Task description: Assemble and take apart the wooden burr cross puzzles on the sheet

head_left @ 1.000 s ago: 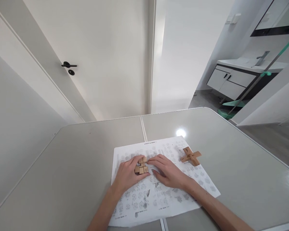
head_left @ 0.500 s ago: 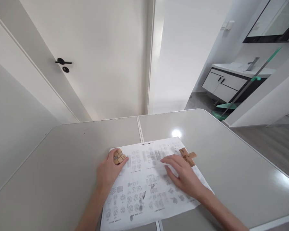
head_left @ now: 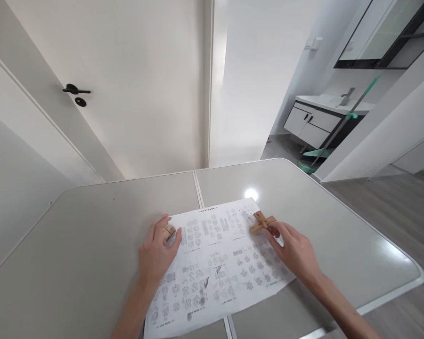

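A printed sheet of paper (head_left: 226, 282) with rows of small diagrams lies on the table. At its upper left, my left hand (head_left: 159, 249) is curled around a small wooden block puzzle (head_left: 168, 232), fingers on one side and thumb on the other; much of the puzzle is hidden by the hand. My right hand (head_left: 293, 245) pinches a cross-shaped wooden puzzle (head_left: 259, 221) at the sheet's upper right edge. Thumb and forefinger meet at its near side. Dark markings show on one of its pieces.
The grey table (head_left: 92, 235) has a light seam across its middle. Beyond it stands a white door with a black handle (head_left: 77, 89). To the far right are a sink cabinet (head_left: 311, 122) and a green-and-grey broom with a dustpan (head_left: 316, 153).
My right hand has moved from above the sheet to the cross-shaped puzzle and taken hold, turning it a little. The left hand stays at its puzzle, now covering more of it. The view has shifted right.
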Demonstrator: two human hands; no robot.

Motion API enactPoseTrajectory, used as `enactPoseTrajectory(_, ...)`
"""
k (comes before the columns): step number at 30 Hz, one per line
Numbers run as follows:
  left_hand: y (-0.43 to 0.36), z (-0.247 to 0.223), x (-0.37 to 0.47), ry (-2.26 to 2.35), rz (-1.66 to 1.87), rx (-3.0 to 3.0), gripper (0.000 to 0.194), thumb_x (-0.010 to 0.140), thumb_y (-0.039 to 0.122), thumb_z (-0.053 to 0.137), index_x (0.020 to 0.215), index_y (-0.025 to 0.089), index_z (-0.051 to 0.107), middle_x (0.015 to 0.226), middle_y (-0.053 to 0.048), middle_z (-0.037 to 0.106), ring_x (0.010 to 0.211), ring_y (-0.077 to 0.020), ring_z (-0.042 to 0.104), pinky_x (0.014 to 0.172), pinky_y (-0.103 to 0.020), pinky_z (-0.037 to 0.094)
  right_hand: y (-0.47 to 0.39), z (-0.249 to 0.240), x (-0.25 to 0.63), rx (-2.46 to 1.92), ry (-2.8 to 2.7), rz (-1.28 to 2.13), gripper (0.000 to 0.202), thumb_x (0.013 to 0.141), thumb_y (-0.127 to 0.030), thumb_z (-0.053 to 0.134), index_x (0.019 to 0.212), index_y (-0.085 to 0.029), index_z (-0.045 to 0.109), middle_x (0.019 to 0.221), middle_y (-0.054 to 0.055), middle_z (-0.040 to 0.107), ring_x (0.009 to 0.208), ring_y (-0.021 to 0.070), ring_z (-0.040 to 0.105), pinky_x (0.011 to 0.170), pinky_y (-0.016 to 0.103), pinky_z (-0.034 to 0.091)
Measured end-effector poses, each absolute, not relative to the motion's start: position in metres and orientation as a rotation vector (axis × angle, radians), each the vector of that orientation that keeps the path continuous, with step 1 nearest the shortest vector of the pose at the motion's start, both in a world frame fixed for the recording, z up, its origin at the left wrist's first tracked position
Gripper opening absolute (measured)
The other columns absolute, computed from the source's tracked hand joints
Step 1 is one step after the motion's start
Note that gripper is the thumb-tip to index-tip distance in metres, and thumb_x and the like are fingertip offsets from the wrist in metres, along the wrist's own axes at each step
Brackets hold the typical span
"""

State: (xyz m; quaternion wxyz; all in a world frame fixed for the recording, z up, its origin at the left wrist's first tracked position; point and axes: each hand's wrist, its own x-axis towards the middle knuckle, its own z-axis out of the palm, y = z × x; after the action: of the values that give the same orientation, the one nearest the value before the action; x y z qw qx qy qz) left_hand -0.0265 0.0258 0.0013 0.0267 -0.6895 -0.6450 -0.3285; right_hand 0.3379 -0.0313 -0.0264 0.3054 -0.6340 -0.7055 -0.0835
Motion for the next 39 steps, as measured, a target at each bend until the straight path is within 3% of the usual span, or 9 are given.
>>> enactPoseTrajectory(3,0.021,-0.002,-0.02,-1.929,-1.149,-2.366,0.021,0.097,0.042,0.058,0.108,0.026,0.066,0.11,-0.003,0.076,0.05,-0.01,0.052,0.058,-0.028,0.049,-0.024,-0.014,0.33,-1.592,-1.846,-0.208,0.022,0.107,-0.034,0.049,0.093,-0.023,0.059,0.075,0.001,0.066,0.052,0.0137,0.055,0.046,0.026,0.034)
enactPoseTrajectory(6,0.016,-0.001,-0.012,-2.04,-1.347,-2.671,0.023,0.098,0.046,0.058,0.11,0.027,0.065,0.106,-0.003,0.075,0.063,-0.0139,0.063,0.063,-0.028,0.053,-0.017,0.004,0.306,-1.42,-1.842,0.068,0.018,0.107,-0.035,0.052,0.099,-0.022,0.062,0.081,0.003,0.07,0.059,0.0153,0.059,0.053,0.027,0.043)
enactPoseTrajectory(9,0.013,-0.001,-0.008,-2.035,-1.443,-3.045,0.052,0.092,0.057,0.066,0.135,0.031,0.056,0.139,-0.009,0.065,0.101,-0.023,0.07,0.085,-0.036,0.058,-0.009,0.016,0.272,-1.28,-1.784,0.445,0.018,0.108,-0.035,0.05,0.103,-0.023,0.062,0.089,0.004,0.073,0.065,0.0167,0.062,0.055,0.028,0.048)
enactPoseTrajectory(12,0.012,-0.003,-0.009,-2.028,-1.44,-3.242,0.096,0.071,0.069,0.081,0.152,0.032,0.044,0.157,-0.012,0.049,0.135,-0.0362,0.055,0.111,-0.05,0.048,0.0,0.013,0.242,-1.114,-1.77,0.684,0.021,0.108,-0.037,0.049,0.099,-0.023,0.062,0.09,0.004,0.074,0.074,0.0187,0.068,0.062,0.029,0.054)
enactPoseTrajectory(14,0.012,-0.005,-0.009,-2.081,-1.449,-3.271,0.108,0.063,0.067,0.088,0.154,0.031,0.041,0.159,-0.013,0.047,0.143,-0.0396,0.047,0.117,-0.054,0.043,0.006,0.003,0.229,-1.045,-1.77,0.795,0.022,0.107,-0.04,0.051,0.099,-0.023,0.063,0.088,0.005,0.074,0.075,0.0194,0.069,0.064,0.03,0.056)
enactPoseTrajectory(20,0.009,0.001,-0.004,-2.12,-1.368,-3.224,0.075,0.075,0.038,0.085,0.142,0.031,0.052,0.147,-0.009,0.059,0.13,-0.0332,0.061,0.11,-0.05,0.051,0.008,-0.023,0.224,-1.007,-1.815,0.985,0.022,0.107,-0.042,0.05,0.105,-0.023,0.059,0.089,0.005,0.072,0.072,0.0186,0.066,0.058,0.028,0.053)
enactPoseTrajectory(28,0.007,0.009,0.001,-2.155,-1.132,-3.258,0.084,0.072,0.035,0.087,0.146,0.035,0.047,0.147,-0.009,0.057,0.13,-0.0334,0.058,0.108,-0.051,0.052,0.008,-0.022,0.233,-0.971,-1.994,0.959,0.019,0.108,-0.032,0.047,0.108,-0.024,0.064,0.082,0.001,0.065,0.066,0.016,0.056,0.056,0.025,0.043)
enactPoseTrajectory(39,0.007,0.009,0.0,-2.029,-1.105,-3.267,0.083,0.072,0.035,0.087,0.145,0.036,0.047,0.147,-0.007,0.056,0.125,-0.0313,0.06,0.107,-0.05,0.052,0.007,-0.027,0.233,-0.979,-1.995,0.903,0.013,0.106,-0.026,0.05,0.103,-0.024,0.063,0.078,-0.001,0.064,0.063,0.0149,0.055,0.055,0.024,0.042)
